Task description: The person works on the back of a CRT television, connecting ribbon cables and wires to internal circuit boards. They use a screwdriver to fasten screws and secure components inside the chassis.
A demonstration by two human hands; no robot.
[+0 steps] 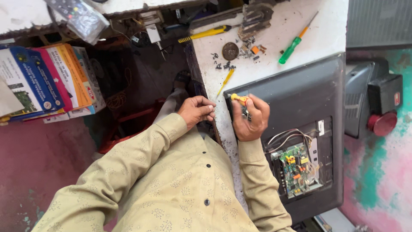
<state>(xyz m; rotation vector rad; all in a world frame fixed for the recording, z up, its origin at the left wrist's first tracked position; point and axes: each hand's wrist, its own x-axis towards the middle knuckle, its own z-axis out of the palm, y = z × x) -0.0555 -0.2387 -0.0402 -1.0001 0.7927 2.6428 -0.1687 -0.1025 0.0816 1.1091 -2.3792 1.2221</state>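
Fingers of right hand (250, 120) curled around small yellow-handled screwdriver (239, 99) over grey monitor back panel (300, 94); left hand (196, 111) loosely fisted at table edge (210, 81), contents unclear

Green-handled screwdriver (290, 50) lying on white bench top (274, 25), w/ small yellow screwdriver (226, 80) sitting nr loose screws (223, 65) & round brown disc (230, 50). Yellow utility knife (206, 34) resting at bench's far edge. Stacked cardboard boxes (47, 81) sitting far left. Wrapped remote (79, 18) hanging over shelf above.
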